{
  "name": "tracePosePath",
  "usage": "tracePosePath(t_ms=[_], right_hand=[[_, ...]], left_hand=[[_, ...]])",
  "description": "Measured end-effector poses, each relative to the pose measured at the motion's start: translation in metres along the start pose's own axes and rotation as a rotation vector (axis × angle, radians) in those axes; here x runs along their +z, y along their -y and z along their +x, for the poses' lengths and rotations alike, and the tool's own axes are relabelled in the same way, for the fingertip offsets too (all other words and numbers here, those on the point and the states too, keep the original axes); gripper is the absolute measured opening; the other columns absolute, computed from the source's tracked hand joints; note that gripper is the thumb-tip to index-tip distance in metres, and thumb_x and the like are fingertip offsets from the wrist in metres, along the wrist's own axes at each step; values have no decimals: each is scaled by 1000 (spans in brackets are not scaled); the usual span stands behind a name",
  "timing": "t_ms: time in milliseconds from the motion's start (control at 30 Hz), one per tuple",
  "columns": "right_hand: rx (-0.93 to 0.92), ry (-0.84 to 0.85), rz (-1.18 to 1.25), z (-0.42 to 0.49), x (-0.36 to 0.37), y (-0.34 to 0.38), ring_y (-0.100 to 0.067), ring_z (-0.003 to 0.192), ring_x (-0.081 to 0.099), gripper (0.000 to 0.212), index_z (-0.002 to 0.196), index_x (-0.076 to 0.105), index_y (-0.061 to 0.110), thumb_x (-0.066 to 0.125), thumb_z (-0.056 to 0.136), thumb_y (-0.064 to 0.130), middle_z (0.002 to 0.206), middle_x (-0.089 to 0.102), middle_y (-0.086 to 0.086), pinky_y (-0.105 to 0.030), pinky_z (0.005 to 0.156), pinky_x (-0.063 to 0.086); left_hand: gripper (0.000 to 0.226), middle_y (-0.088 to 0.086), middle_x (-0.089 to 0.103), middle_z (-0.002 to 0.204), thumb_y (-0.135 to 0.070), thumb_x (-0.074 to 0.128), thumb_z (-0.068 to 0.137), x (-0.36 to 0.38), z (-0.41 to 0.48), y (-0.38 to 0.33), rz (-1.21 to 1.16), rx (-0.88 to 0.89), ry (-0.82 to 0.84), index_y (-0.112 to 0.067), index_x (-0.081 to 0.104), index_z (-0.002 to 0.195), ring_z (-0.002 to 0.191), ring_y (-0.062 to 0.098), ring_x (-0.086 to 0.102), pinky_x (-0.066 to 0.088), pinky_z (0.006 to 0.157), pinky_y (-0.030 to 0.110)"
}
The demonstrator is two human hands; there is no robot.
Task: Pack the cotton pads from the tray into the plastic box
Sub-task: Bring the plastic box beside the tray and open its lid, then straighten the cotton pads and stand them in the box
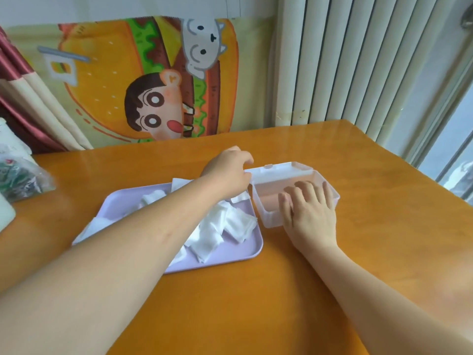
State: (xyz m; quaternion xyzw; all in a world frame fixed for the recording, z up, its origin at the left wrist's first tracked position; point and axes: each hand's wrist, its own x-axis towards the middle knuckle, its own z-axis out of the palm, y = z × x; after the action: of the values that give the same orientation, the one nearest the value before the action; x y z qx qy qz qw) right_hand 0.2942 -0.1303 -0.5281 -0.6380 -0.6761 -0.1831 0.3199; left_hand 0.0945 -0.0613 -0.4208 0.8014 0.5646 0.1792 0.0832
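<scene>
A clear plastic box (266, 213) stands on the table just right of the lilac tray (230, 254), its hinged lid (279, 170) raised at the back. Nothing shows inside it. Several white square cotton pads (225, 226) lie heaped on the tray, partly hidden by my left forearm. My left hand (227, 172) reaches over the tray, its curled fingers pinching the lid's left corner. My right hand (309, 211) lies on the box's near right side, with fairly straight fingers spread over the rim.
The orange wooden table (256, 303) stretches toward me. A crumpled plastic bag (20, 180) sits at the table's left edge. Behind are a cartoon cloth (143, 80), a white radiator (358, 60) and a window at right.
</scene>
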Motion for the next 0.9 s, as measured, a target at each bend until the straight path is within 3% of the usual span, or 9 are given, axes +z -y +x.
tracePosePath(t_ms=[100, 200, 233, 300, 367, 433, 633, 767, 900], right_hand=[[-4, -32, 73, -2, -2, -2, -42, 133, 51, 46, 122, 68, 8, 42, 105, 42, 137, 60, -18, -55, 126, 20], [-64, -87, 132, -7, -12, 9, -44, 132, 49, 34, 121, 67, 8, 53, 101, 30, 138, 57, -20, -61, 123, 22], [-97, -115, 160, -11, -18, 19, -43, 126, 51, 28, 117, 69, 9, 57, 98, 26, 134, 59, -19, -60, 118, 30], [-202, -135, 253, -21, -30, 44, -39, 106, 57, 15, 102, 72, 12, 62, 93, 19, 116, 65, -13, -50, 92, 46], [-283, -23, 327, -31, -37, 73, -31, 86, 60, 13, 92, 70, 15, 59, 94, 22, 93, 64, -2, -39, 63, 47], [-261, 110, 323, -36, -35, 93, -26, 80, 60, 14, 85, 68, 19, 60, 94, 26, 84, 61, 3, -35, 48, 45], [-109, 307, 258, -18, -9, 106, -26, 81, 58, 19, 79, 68, 17, 61, 96, 24, 84, 58, 2, -32, 50, 45], [-65, 233, 291, -17, -6, 106, -34, 83, 61, 1, 86, 70, 11, 70, 86, 11, 92, 62, -5, -35, 49, 47], [-64, 273, 233, -15, -2, 104, -36, 90, 57, 14, 98, 65, 10, 68, 89, 20, 91, 65, -9, -37, 60, 44]], left_hand=[[16, -9, 62, 100, -27, 65, 96, -16, -41, 6, -42, -12, 15, -26, 71, 111, 99, 21, 62, 53, 81, 36], [6, -13, 64, 84, -29, 63, 93, -26, -86, 17, -78, -112, 50, -30, 68, 92, 85, 17, 64, 52, 69, 33], [7, -12, 66, 81, -28, 63, 91, -26, -101, 22, -99, -130, 71, -29, 68, 87, 81, 18, 65, 54, 69, 34], [6, -10, 67, 79, -25, 63, 88, -16, -124, 33, -145, -162, 141, -28, 67, 86, 78, 20, 67, 56, 71, 34], [7, -12, 67, 83, -28, 64, 86, -3, -142, 42, -151, -184, 181, -31, 67, 91, 79, 16, 67, 59, 77, 35], [10, -14, 66, 91, -38, 68, 86, 9, -150, 49, -150, -172, 133, -33, 67, 94, 86, 13, 66, 58, 83, 38], [37, -10, 57, 119, -41, 74, 89, 18, -142, 60, -143, -216, 43, -25, 62, 120, 107, 14, 59, 52, 94, 36], [45, -20, 57, 104, -49, 76, 84, 18, -138, 64, -260, -288, 53, -34, 60, 123, 97, 9, 61, 51, 83, 29], [31, -16, 63, 86, -54, 74, 84, 23, -142, 64, -272, -327, 33, -42, 58, 108, 79, 4, 63, 51, 67, 28]])
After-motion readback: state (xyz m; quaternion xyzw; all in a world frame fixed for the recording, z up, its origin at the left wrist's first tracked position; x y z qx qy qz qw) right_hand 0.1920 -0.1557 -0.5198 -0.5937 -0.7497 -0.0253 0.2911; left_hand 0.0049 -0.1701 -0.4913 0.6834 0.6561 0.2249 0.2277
